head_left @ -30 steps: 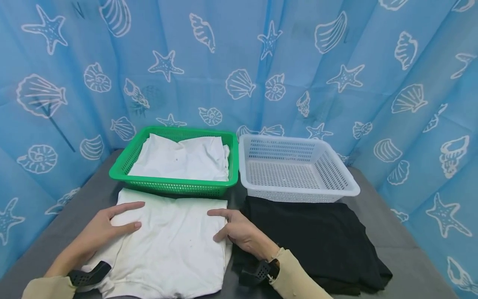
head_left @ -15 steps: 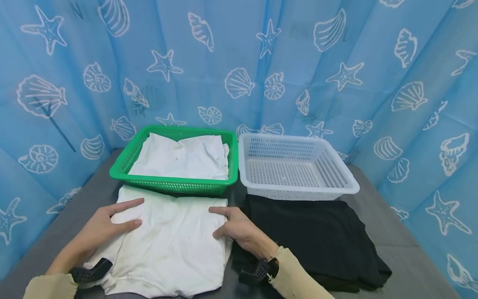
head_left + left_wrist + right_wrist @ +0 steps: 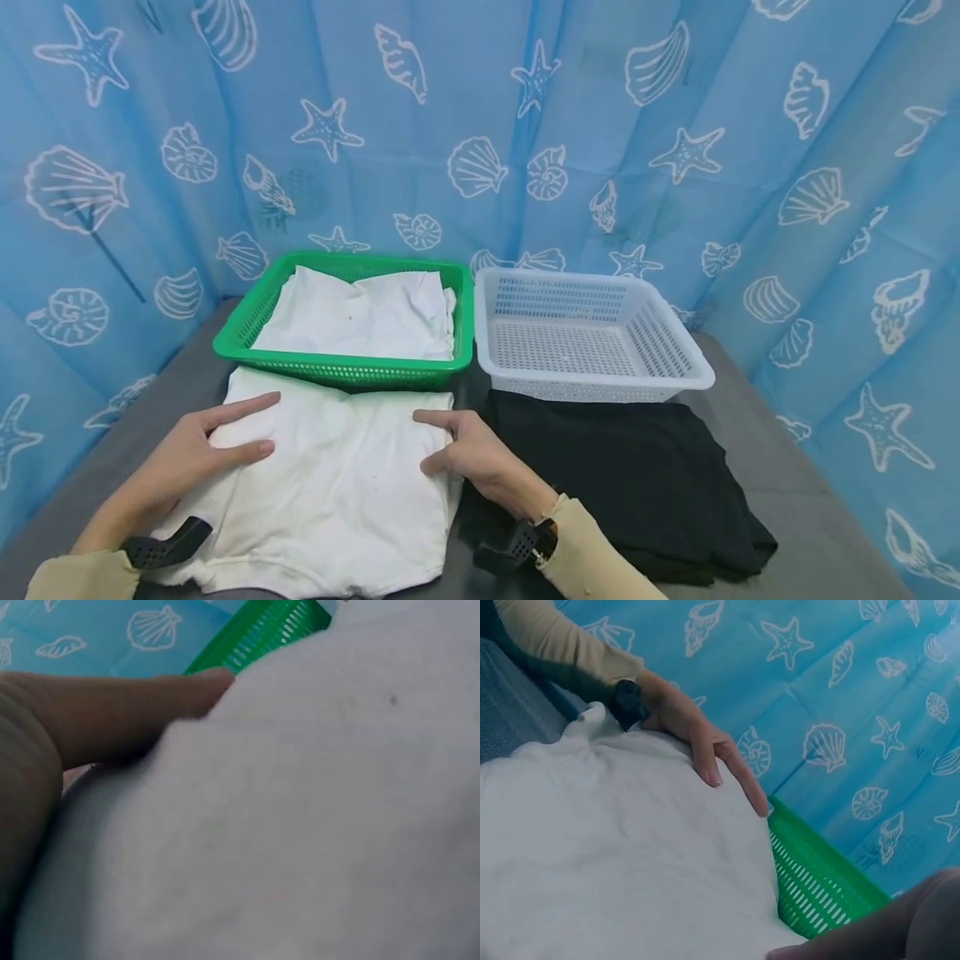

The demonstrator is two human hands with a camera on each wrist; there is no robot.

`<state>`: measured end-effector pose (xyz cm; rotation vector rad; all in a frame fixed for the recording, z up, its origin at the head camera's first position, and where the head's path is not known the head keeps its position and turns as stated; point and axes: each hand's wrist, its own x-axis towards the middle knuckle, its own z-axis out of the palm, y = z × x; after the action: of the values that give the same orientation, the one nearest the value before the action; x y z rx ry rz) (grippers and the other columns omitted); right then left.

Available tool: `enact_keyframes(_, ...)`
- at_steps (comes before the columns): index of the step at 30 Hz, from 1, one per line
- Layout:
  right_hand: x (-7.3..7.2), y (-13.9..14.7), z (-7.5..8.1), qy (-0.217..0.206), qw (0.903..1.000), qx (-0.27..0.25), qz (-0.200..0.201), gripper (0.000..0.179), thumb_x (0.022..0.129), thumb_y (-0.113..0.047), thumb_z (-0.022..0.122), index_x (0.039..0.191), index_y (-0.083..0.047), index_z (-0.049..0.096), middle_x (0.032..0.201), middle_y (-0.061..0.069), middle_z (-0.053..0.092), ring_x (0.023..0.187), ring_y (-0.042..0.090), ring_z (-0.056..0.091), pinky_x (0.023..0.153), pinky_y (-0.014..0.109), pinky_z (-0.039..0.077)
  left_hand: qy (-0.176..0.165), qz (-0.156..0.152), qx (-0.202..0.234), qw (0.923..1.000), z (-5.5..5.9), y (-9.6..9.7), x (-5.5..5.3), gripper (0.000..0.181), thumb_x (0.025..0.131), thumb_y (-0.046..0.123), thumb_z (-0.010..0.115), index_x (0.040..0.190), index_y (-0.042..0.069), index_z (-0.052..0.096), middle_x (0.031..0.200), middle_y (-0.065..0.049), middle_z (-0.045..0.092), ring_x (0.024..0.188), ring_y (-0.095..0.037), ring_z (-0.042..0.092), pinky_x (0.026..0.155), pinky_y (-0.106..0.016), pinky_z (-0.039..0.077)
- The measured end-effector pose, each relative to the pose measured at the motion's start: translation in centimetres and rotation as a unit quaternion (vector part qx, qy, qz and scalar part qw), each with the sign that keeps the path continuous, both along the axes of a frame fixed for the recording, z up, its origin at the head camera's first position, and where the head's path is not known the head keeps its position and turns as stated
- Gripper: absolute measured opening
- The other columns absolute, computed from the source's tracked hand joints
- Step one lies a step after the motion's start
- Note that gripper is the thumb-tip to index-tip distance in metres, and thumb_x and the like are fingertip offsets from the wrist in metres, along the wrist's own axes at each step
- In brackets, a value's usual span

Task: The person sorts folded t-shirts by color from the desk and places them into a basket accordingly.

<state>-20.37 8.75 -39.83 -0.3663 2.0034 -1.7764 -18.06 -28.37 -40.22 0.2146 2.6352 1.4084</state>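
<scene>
A folded white shirt [image 3: 337, 492] lies in front, its curved neckline edge facing me. My left hand [image 3: 187, 454] rests along its left side, thumb and index finger stretched straight over the cloth and apart. At the right side, my right hand [image 3: 480, 458] touches the shirt likewise, index finger and thumb pointing left. The other fingers of both hands are hidden under the hands or the cloth. In the left wrist view, the white cloth [image 3: 285, 832] fills most of the picture. The right wrist view shows the left hand [image 3: 697, 739] lying on the shirt's far side.
Behind the shirt stands a green basket [image 3: 345, 367] with folded white clothes [image 3: 360, 312] in it. A white basket [image 3: 592, 383] with bare bottom sits to its right. Folded black cloth [image 3: 622, 483] lies right of my right hand. A blue shell-patterned curtain [image 3: 450, 100] hangs behind.
The view has shifted slightly, so everything sits a little further left in the picture. My hands stay on the shirt in much the same pose.
</scene>
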Motion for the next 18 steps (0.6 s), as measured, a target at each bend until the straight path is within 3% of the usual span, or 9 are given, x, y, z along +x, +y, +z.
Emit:
enact_keyframes(2, -0.1, 0.1, 0.3, 0.006, 1.0, 0.001, 0.003, 0.069, 0.072, 0.018, 0.07, 0.136, -0.002, 0.057, 0.134, 0.012, 0.056, 0.119, 0.024, 0.053, 0.086, 0.034, 0.049, 0.013, -0.005, 0.002, 0.9999, 0.2, -0.1, 0.1, 0.067, 0.09, 0.041, 0.072, 0.15, 0.034, 0.043, 0.153, -0.01, 0.037, 0.139, -0.041, 0.029, 0.096, -0.06, 0.037)
enact_keyframes(4, -0.1, 0.3, 0.7, 0.009, 0.9999, 0.004, 0.003, 0.068, 0.073, 0.017, 0.07, 0.136, -0.003, 0.058, 0.133, 0.011, 0.056, 0.113, 0.021, 0.054, 0.081, 0.03, 0.048, 0.03, -0.007, 0.001, 0.9995, 0.4, 0.0, 0.2, 0.065, 0.091, 0.038, 0.072, 0.149, 0.035, 0.044, 0.151, -0.006, 0.04, 0.138, -0.033, 0.033, 0.097, -0.049, 0.04)
enact_keyframes(8, 0.0, 0.5, 1.4, 0.009, 0.9999, -0.002, 0.003, 0.068, 0.072, 0.017, 0.07, 0.135, -0.005, 0.06, 0.132, 0.01, 0.057, 0.112, 0.021, 0.056, 0.083, 0.033, 0.05, 0.054, -0.008, -0.003, 0.9985, 0.7, 0.0, 0.4, 0.063, 0.093, 0.033, 0.071, 0.149, 0.034, 0.044, 0.15, 0.0, 0.043, 0.132, -0.009, 0.038, 0.089, -0.025, 0.044)
enact_keyframes(11, 0.2, 0.7, 2.1, 0.014, 0.9999, -0.003, 0.003, 0.068, 0.072, 0.017, 0.069, 0.136, -0.005, 0.06, 0.128, 0.011, 0.059, 0.112, 0.022, 0.059, 0.088, 0.037, 0.051, 0.052, -0.009, 0.003, 0.9986, 1.0, 0.1, 0.6, 0.062, 0.094, 0.032, 0.07, 0.15, 0.035, 0.043, 0.151, 0.002, 0.042, 0.128, 0.0, 0.037, 0.089, -0.025, 0.043)
enact_keyframes(18, 0.8, 1.7, 4.7, 0.059, 0.9979, 0.004, 0.026, 0.067, 0.076, 0.014, 0.07, 0.137, -0.009, 0.059, 0.126, 0.009, 0.06, 0.106, 0.02, 0.061, 0.083, 0.036, 0.053, 0.046, -0.006, 0.048, 0.9978, 2.0, 0.2, 1.1, 0.064, 0.095, 0.025, 0.069, 0.152, 0.034, 0.04, 0.154, 0.009, 0.035, 0.13, -0.001, 0.035, 0.085, -0.02, 0.045)
